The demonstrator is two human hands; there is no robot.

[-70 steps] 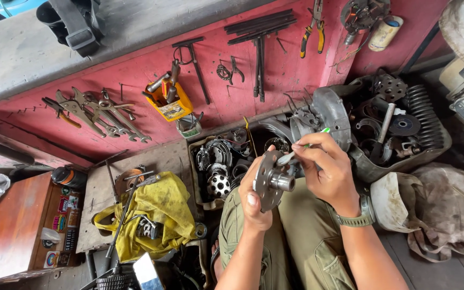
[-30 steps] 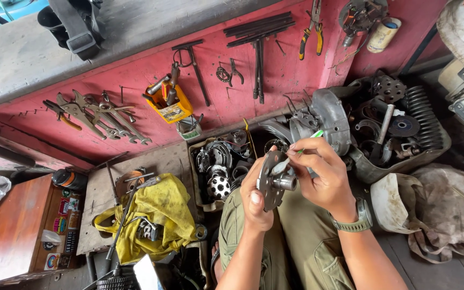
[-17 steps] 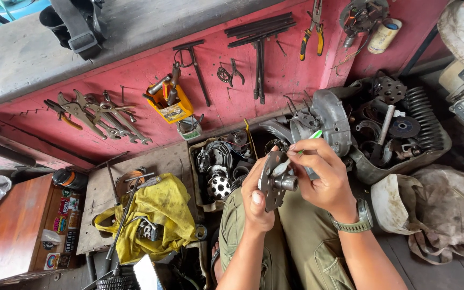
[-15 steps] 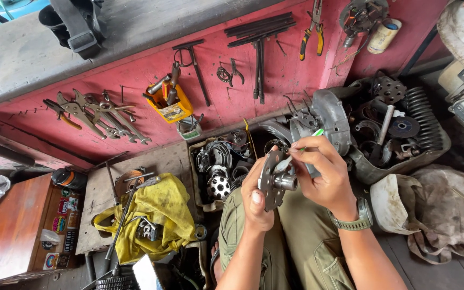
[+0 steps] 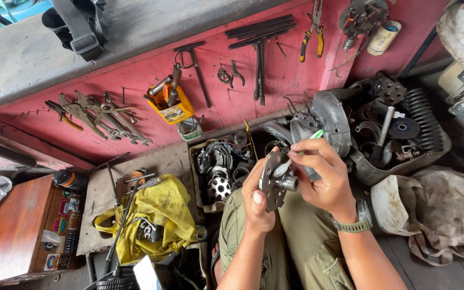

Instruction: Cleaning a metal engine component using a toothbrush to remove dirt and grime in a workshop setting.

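Observation:
My left hand (image 5: 257,200) grips a round grey metal plate with a short hub (image 5: 275,181), held on edge above my lap. My right hand (image 5: 320,173) pinches a thin tool with a green-tipped handle (image 5: 308,140) and presses its end against the face of the plate. A watch with an olive strap (image 5: 356,221) is on my right wrist. My olive trousers (image 5: 296,241) lie under both hands.
A box of bearings and rings (image 5: 222,165) sits just beyond my knees. A tray of engine parts (image 5: 388,126) lies to the right. Pliers and wrenches (image 5: 100,115) hang on the red wall. A yellow cloth (image 5: 154,215) with tools lies left; dirty rags (image 5: 439,207) lie right.
The metal plate has turned slightly in my left hand, and my right hand with the tool has shifted a little over its face. Nothing else has moved.

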